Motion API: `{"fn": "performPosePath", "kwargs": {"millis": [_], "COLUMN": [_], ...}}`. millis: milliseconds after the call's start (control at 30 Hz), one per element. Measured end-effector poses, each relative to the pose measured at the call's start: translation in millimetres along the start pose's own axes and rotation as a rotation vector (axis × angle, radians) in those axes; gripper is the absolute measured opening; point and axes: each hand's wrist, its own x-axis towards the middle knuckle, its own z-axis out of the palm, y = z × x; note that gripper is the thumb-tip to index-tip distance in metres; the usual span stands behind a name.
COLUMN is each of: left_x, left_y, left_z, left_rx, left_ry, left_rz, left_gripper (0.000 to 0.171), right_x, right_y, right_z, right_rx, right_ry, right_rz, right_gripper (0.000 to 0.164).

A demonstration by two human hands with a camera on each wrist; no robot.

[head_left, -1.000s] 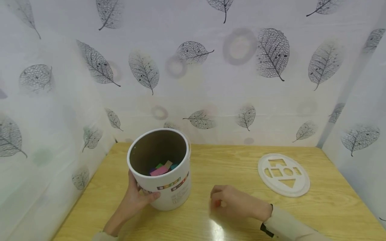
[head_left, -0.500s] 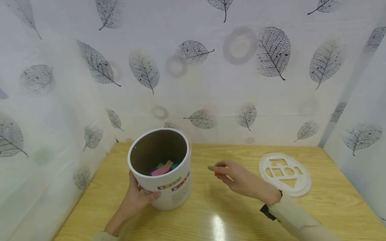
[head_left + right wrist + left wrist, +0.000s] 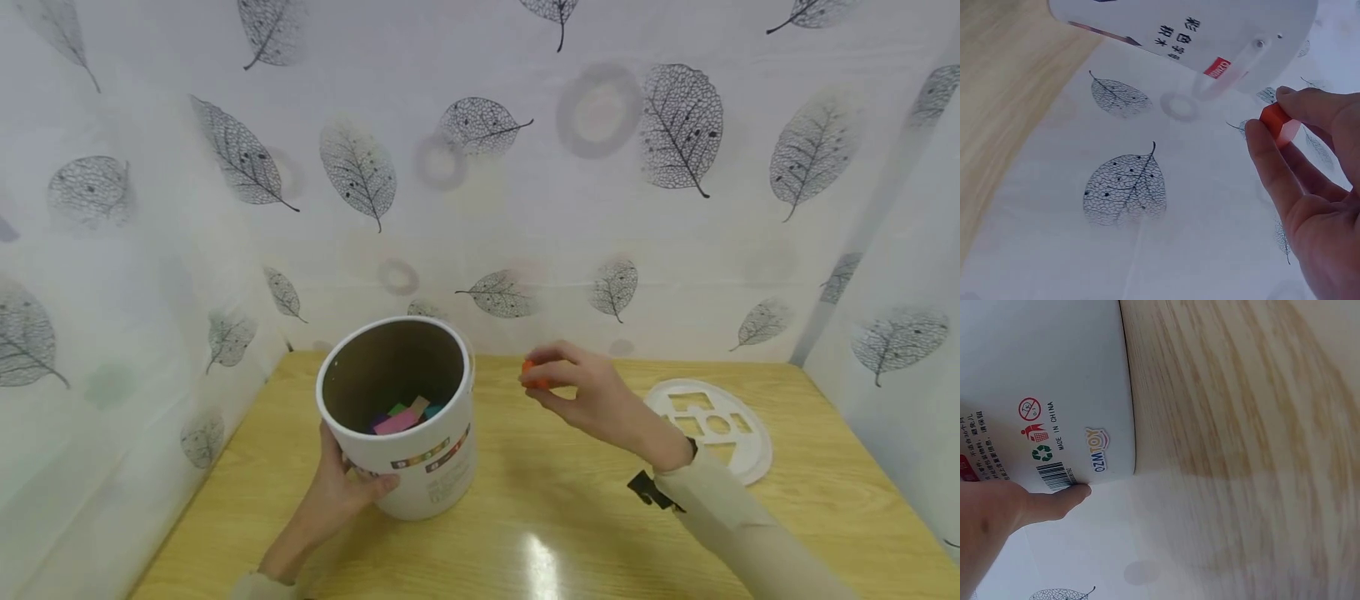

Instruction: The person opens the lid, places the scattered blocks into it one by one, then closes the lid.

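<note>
A white toy bucket (image 3: pixel 442 471) stands on the wooden table, its open top showing several coloured blocks inside, a pink block (image 3: pixel 397 422) among them. My left hand (image 3: pixel 330 504) holds the bucket's near left side, with the thumb (image 3: pixel 1063 501) lying along its wall by the barcode. Between the thumb and fingers of my right hand (image 3: pixel 592 396), a small orange-red block (image 3: pixel 534 374) is pinched in the air, to the right of the bucket and about level with its rim. The right wrist view shows this block (image 3: pixel 1279 122) with angled, flat faces.
A round white lid (image 3: pixel 738 462) with shape cutouts lies on the right of the table (image 3: pixel 840 517), partly covered by my right forearm. Behind the table hangs a leaf-patterned curtain (image 3: pixel 517 225), which also runs along both sides.
My right hand has risen from the table's middle and moved farther back, carrying the orange-red block. The left hand and the bucket have stayed in place.
</note>
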Motion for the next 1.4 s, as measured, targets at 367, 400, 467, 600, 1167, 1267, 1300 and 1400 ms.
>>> {"fn": "performPosePath", "kwargs": {"millis": [367, 400, 467, 600, 1167, 1267, 1300, 1400], "left_x": [0.1, 0.2, 0.8, 1.1, -0.6, -1.0, -1.1, -1.0], "left_y": [-2.1, -2.1, -2.6, -3.1, -0.1, 0.5, 0.6, 0.8], "left_z": [-1.7, -1.8, -2.1, -2.7, -0.4, -0.2, -0.2, 0.0], "left_rx": [-0.016, -0.02, -0.019, -0.013, 0.002, 0.003, 0.006, 0.008], "left_ry": [0.006, 0.005, 0.002, 0.003, 0.008, 0.011, 0.011, 0.01], "left_rz": [-0.003, 0.0, 0.003, 0.005, 0.0, 0.002, 0.002, 0.0], "left_gripper": [0.131, 0.131, 0.132, 0.133, 0.128, 0.128, 0.128, 0.128], "right_x": [52.3, 56.0, 62.4, 74.0, 122.6, 129.5, 131.8, 138.3], "right_y": [3.0, 3.1, 3.4, 3.2, -14.7, -19.3, -21.0, -26.0], "right_z": [-8.7, -9.4, -11.0, -14.3, 10.3, 17.9, 20.4, 27.2], "right_rx": [0.067, 0.082, 0.108, 0.134, 0.23, 0.206, 0.192, 0.151], "right_ry": [-0.034, -0.054, -0.094, -0.162, -0.362, -0.386, -0.39, -0.396], "right_rz": [-0.012, -0.012, -0.009, -0.001, 0.048, 0.031, 0.02, -0.016], "right_gripper": [0.022, 0.021, 0.02, 0.019, 0.016, 0.017, 0.017, 0.017]}}
